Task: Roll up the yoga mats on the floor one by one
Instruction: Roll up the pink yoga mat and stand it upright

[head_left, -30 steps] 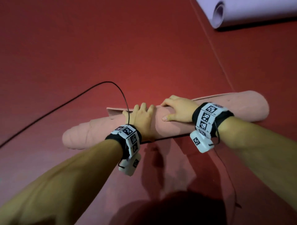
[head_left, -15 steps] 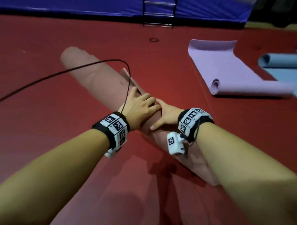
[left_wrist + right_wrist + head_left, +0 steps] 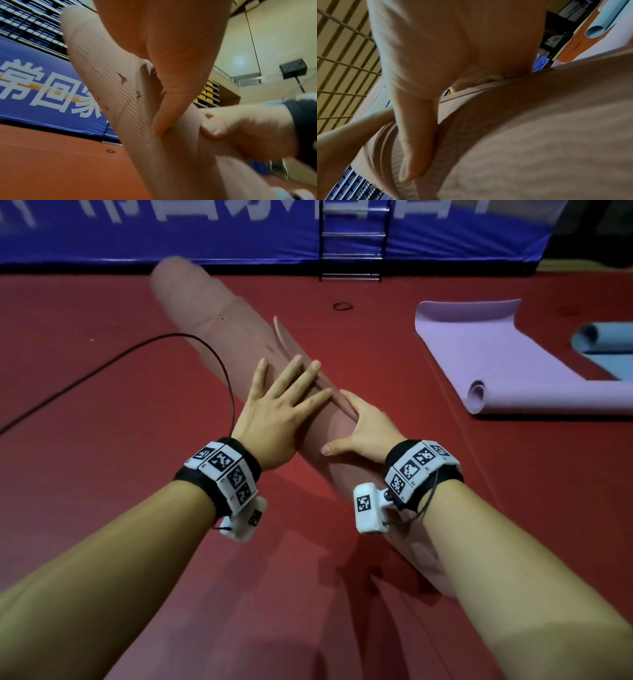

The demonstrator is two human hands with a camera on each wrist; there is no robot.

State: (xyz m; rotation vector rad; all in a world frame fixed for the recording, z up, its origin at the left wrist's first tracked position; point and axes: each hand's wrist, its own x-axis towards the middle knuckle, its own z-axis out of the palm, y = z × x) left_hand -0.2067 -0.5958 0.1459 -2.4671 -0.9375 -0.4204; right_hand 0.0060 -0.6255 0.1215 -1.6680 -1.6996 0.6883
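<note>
A fully rolled pink yoga mat (image 3: pixel 219 316) lies diagonally on a red floor (image 3: pixel 85 371), its loose outer edge lifting slightly along the top. The left hand (image 3: pixel 277 412) rests flat on the roll with fingers straight and spread apart. Just beside it, the right hand (image 3: pixel 363 433) cups the roll's side, thumb pressed on the near face and fingers tucked at the loose edge.

The pink mat looks done, apart from securing that flap. To its right, well apart, a purple mat (image 3: pixel 496 361) is mostly flat with only one end curled, so it remains to be rolled. Beyond the purple mat, a blue mat (image 3: pixel 603 340) appears partly rolled; the frame cuts it off.

Behind the pink mat, a blue banner (image 3: pixel 171 237) with white characters lines the floor's edge, with a metal ladder (image 3: pixel 352 244) in front of it. A black cable (image 3: pixel 102 368) trails left of the pink mat.
</note>
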